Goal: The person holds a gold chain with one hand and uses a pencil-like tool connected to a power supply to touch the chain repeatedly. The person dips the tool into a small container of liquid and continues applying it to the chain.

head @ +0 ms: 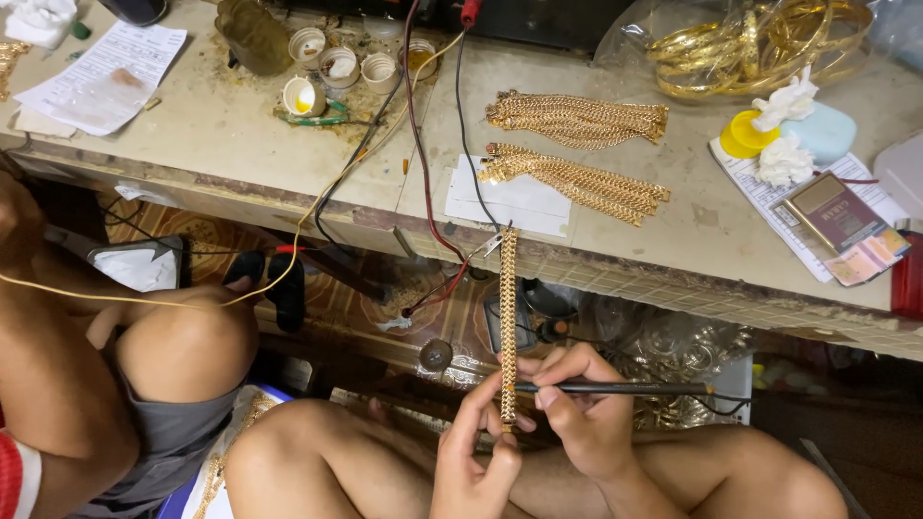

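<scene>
Nearest the camera, the left hand [473, 452] pinches the lower end of a single gold chain strip [508, 327] between thumb and fingers, holding it upright above the person's bare knees. The right hand [577, 408] is closed around one thin black pen-like tool [615, 388], which lies level with its tip against the chain close to the left fingertips. The strip's upper end is caught by a small clip [493, 241] at the bench edge, where one red wire [423, 144] and one black wire [463, 135] come down over the worktop [240, 144].

To the left sits a second person — a bent knee [187, 341] and forearm show, and one thin yellow wire [144, 303] crosses the knee.

On the worktop, just beyond the clip, lies one white paper slip [524, 204], and on and behind it two bundles of gold chains [577, 154], side by side. To the right are one small brown booklet [835, 213], one yellow cap [742, 136] and two tufts of white cotton [784, 130].

Farther back on the left stand what look like six small white cups [338, 67] — the clutter makes the count unsure — and one printed sheet [106, 72]. At the far right, a clear bag holds a heap of gold bangles [760, 43], too tangled to count.
</scene>
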